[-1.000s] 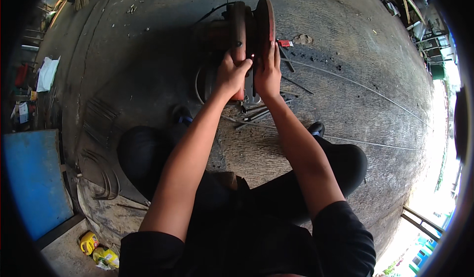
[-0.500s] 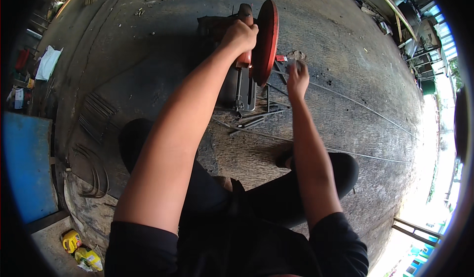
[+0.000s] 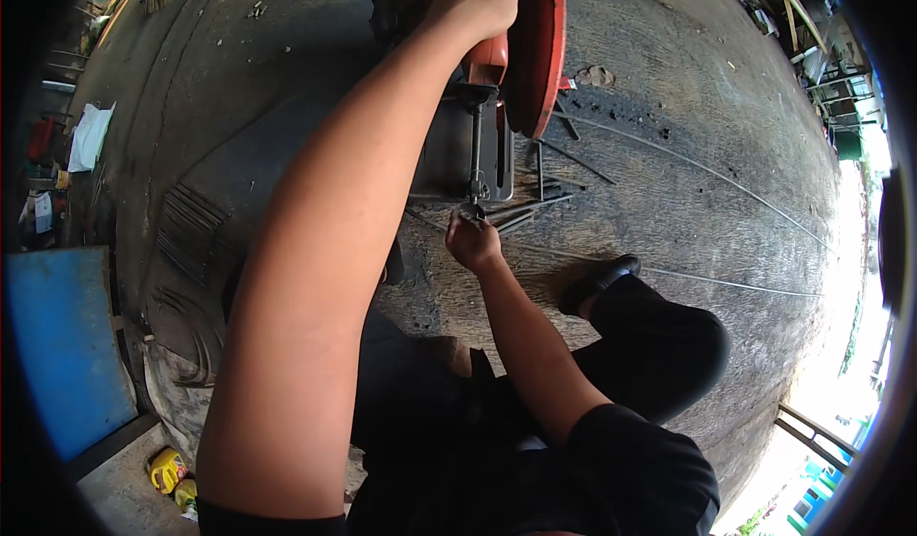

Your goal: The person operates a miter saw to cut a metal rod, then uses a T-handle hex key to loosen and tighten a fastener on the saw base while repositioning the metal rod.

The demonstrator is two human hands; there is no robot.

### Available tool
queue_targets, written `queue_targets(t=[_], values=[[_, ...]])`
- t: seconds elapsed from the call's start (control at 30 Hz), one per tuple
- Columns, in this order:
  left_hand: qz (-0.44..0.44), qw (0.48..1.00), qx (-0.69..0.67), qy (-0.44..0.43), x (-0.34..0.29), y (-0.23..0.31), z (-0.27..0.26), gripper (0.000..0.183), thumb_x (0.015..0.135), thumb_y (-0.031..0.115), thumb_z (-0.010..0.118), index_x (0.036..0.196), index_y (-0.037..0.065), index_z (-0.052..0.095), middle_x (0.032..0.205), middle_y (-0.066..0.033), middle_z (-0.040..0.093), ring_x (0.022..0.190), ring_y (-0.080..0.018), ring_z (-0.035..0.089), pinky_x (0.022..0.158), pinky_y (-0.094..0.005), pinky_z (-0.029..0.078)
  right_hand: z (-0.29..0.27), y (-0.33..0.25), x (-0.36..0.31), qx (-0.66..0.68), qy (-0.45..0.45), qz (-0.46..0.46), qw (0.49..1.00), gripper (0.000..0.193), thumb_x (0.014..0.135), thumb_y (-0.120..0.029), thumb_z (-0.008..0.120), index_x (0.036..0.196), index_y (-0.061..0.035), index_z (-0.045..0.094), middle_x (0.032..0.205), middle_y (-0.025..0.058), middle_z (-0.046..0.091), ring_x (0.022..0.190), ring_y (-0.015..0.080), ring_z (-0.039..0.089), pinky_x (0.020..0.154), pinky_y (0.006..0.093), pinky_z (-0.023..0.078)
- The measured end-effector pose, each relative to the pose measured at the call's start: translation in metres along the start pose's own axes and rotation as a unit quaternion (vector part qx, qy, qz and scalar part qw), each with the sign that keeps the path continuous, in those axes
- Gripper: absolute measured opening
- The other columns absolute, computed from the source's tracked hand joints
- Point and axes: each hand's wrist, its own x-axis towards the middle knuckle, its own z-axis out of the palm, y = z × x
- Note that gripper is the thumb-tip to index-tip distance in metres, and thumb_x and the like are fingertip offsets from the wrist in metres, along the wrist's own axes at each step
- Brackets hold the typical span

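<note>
My left hand point(image 3: 475, 6) is wrapped round the red handle point(image 3: 487, 58) of a chop saw. The saw's round red blade guard point(image 3: 548, 53) stands just to the right of that hand. Below the handle, a metal clamp screw point(image 3: 476, 144) runs toward me along the saw's flat base point(image 3: 449, 159). My right hand point(image 3: 473, 241) is at the near end of this screw, its fingers closed on the small dark crank point(image 3: 473, 212), which they partly hide. Short dark metal bars point(image 3: 521, 219) lie on the floor beside the base.
Long thin rods point(image 3: 707, 170) stretch across the floor to the right. A bundle of dark rods point(image 3: 191, 213) lies on the left, with bent rods point(image 3: 196, 340) nearer me. A blue panel point(image 3: 72, 345) stands at the far left, and yellow containers point(image 3: 167, 470) are at lower left.
My right hand has come from the right of the guard, leftward and nearer me, to the clamp crank. My left hand stays on the saw handle. The view has shifted.
</note>
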Motion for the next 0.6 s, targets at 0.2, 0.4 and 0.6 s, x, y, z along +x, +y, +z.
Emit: queue_targets(t=[0.2, 0.4, 0.6], values=[[0.037, 0.998, -0.032, -0.034, -0.004, -0.005, -0.008, 0.058, 0.088, 0.042, 0.044, 0.107, -0.011, 0.058, 0.091, -0.0245, 0.066, 0.087, -0.0321, 0.067, 0.081, -0.04, 0.05, -0.004, -0.013, 0.014, 0.061, -0.082, -0.003, 0.995, 0.035, 0.098, -0.035, 0.036, 0.097, -0.005, 0.054, 0.086, 0.0041, 0.061, 0.079, 0.0174, 0.056, 0.075, 0.0339, 0.045], [-0.025, 0.995, -0.067, -0.075, -0.022, 0.006, -0.022, 0.056, 0.091, 0.041, 0.042, 0.102, -0.012, 0.059, 0.076, -0.0206, 0.067, 0.061, -0.027, 0.067, 0.065, -0.0374, 0.053, 0.007, -0.008, 0.013, 0.066, -0.039, -0.008, 0.997, 0.027, 0.094, -0.024, 0.039, 0.088, -0.0019, 0.053, 0.078, 0.0067, 0.057, 0.071, 0.0188, 0.054, 0.065, 0.0326, 0.046], [-0.016, 0.994, -0.09, -0.06, -0.026, 0.006, -0.016, 0.055, 0.092, 0.04, 0.042, 0.099, -0.011, 0.059, 0.072, -0.019, 0.066, 0.056, -0.0259, 0.066, 0.061, -0.0377, 0.053, 0.024, -0.047, 0.044, 0.021, 0.103, 0.102, 0.989, 0.029, 0.094, -0.028, 0.034, 0.08, -0.008, 0.048, 0.063, 0.0014, 0.051, 0.055, 0.013, 0.05, 0.052, 0.0283, 0.041]])
